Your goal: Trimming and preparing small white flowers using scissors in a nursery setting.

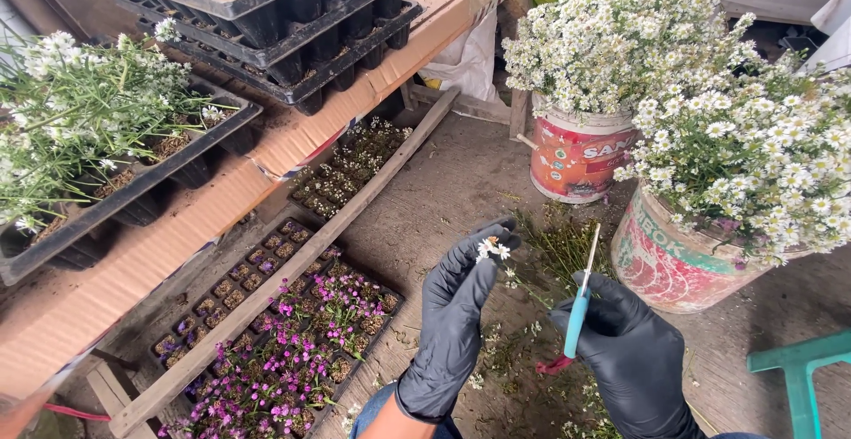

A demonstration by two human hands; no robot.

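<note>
**Flower sprig pinched, cutter raised**

Left hand [456,310], black glove, pinches a small white flower sprig [493,248] at fingertip height, lifted clear for access. Right hand [631,350] is closed round a blue-handled cutter [581,302], blade up, just beside the sprig. Two buckets [576,160] of white flowers sit near, within reach. Seedling trays [292,333] lie on the floor under the counter [204,217]. Blade tip is too thin to read; wrists cut off.

Plant nursery work area: black seedling trays [266,14] stacked on bench [266,151]; below it, pink-flowered plug trays [301,350]; right of it, flower-filled buckets [576,155].
</note>
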